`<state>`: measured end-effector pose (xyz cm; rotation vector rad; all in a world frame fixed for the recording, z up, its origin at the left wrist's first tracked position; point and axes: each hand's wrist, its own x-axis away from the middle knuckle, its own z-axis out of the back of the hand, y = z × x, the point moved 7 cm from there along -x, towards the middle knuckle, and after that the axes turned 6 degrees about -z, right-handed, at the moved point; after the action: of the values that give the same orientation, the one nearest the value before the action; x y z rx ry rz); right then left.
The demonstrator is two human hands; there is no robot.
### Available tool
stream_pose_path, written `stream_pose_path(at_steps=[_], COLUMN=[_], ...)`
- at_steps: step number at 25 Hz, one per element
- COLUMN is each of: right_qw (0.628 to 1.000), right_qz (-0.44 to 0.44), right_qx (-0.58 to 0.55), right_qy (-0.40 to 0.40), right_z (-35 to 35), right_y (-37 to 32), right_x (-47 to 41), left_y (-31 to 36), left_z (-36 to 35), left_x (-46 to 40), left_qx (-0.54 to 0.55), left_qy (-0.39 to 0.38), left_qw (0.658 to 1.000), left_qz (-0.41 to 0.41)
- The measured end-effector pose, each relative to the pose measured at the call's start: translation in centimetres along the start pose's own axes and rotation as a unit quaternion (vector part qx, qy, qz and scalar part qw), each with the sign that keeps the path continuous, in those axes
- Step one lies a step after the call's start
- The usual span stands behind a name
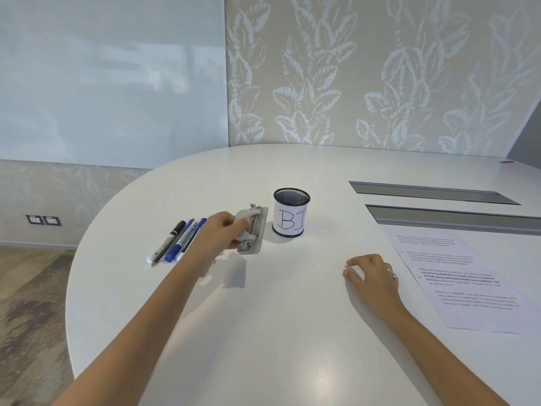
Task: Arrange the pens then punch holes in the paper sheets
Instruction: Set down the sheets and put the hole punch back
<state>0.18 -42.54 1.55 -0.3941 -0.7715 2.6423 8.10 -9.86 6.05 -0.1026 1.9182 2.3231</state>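
Clasped in the left hand (pixel 224 230) is a grey two-hole punch (pixel 252 230), the fingers being curled over its lever and the thumb set against its near end. From its tilt and the shadow cast below, the punch is judged to be raised slightly off the white table (pixel 263 332), though contact at its far edge cannot be ruled out. It is held between the pens (pixel 175 240) and the mesh pen cup (pixel 291 212), just beside both.

The pens, one black-capped marker and several blue ones, lie side by side on the table to the left of the hand, their tips pointing toward the near-left edge. None is seen in the cup, which stands upright and bears a paper label with handwritten letters. The pens therefore appear not yet to have been placed there, so the arranging step is judged unfinished, unless the row itself was the arrangement intended.

The right hand (pixel 373 278) is laid on the table with nothing in it, its fingers loosely bent, just beside the printed paper sheets (pixel 456 276). These lie flat at the right, near two recessed cable slots (pixel 439 193). The hand's position is probably meant to steady or draw the sheets once the punch is brought across.
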Motion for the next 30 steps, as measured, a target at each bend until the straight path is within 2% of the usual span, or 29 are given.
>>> stream_pose_path(at_steps=[2, 4, 7, 10, 15, 18, 20, 24, 27, 28, 30], right_qw=[1.0, 1.0, 1.0, 1.0, 0.999, 0.997, 0.994, 0.989, 0.97, 0.962, 0.949], right_qz=[0.004, 0.014, 0.027, 0.031, 0.036, 0.044, 0.073, 0.135, 0.223, 0.243, 0.264], right_qx=[0.003, 0.006, -0.001, -0.007, 0.001, -0.061, -0.08, -0.031, 0.028, 0.041, 0.06], right_qy=[-0.002, -0.002, 0.002, -0.002, 0.001, -0.012, -0.021, -0.045, -0.091, -0.119, -0.162], right_z=[0.0, -0.1, 0.0, 0.0, -0.1, -0.2, -0.5, -1.7, -3.4, -4.0, -4.7], right_y=[-0.1, -0.1, -0.3, -0.3, -0.4, -0.6, -1.6, -4.3, -6.2, -6.5, -6.7], right_x=[0.0, 0.2, 0.4, 0.5, 0.5, 0.2, 0.0, -0.8, -0.8, -0.7, -0.7], left_y=[0.1, 0.3, 0.6, 0.6, 0.2, 0.1, 0.1, 0.5, 2.8, 3.5, 3.8], left_z=[0.5, -0.1, -1.9, -2.6, -2.9, -3.1, -3.3, -3.7, -4.8, -5.9, -8.9], left_x=[0.2, 0.7, 0.6, 0.2, 0.0, -0.2, -0.2, 0.1, 1.5, 2.2, 4.0], left_qx=[-0.156, -0.268, -0.409, -0.49, -0.511, -0.523, -0.531, -0.536, -0.556, -0.546, -0.507], left_qy=[0.048, 0.071, 0.053, 0.038, 0.03, 0.016, 0.009, 0.012, 0.053, 0.047, -0.015], left_qw=[0.986, 0.96, 0.909, 0.87, 0.859, 0.852, 0.847, 0.843, 0.817, 0.813, 0.812], left_qz=[-0.023, -0.042, -0.059, -0.041, -0.021, -0.031, -0.038, -0.047, -0.145, -0.197, -0.289])
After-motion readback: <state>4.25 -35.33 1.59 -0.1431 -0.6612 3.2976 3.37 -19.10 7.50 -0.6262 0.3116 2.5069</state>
